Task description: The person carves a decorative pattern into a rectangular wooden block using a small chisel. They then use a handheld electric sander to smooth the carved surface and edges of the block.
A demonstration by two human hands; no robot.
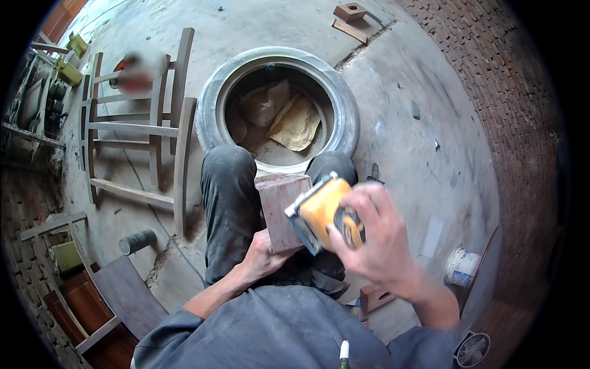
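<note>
A reddish-brown wooden block point(281, 212) rests between my knees, one broad face turned up and partly dusty. My left hand point(265, 255) grips its lower end, some of the fingers hidden beneath. In my right hand point(375, 237) is a yellow and black power sander point(326, 206), my fingers wrapped round its body. The sander is tilted, its dark pad facing the block's right side; whether pad and wood touch I cannot tell. Just beyond my knees lies a tyre point(212, 101) with crumpled paper sheets point(295, 126) inside.
Wooden frames point(138, 129) stand at the left, near a dark cylinder point(137, 242). Another brown block with a hole point(375, 297) lies by my right thigh. A white bucket point(463, 267) and a small fan point(472, 349) are at the right. A similar block point(350, 11) sits far off.
</note>
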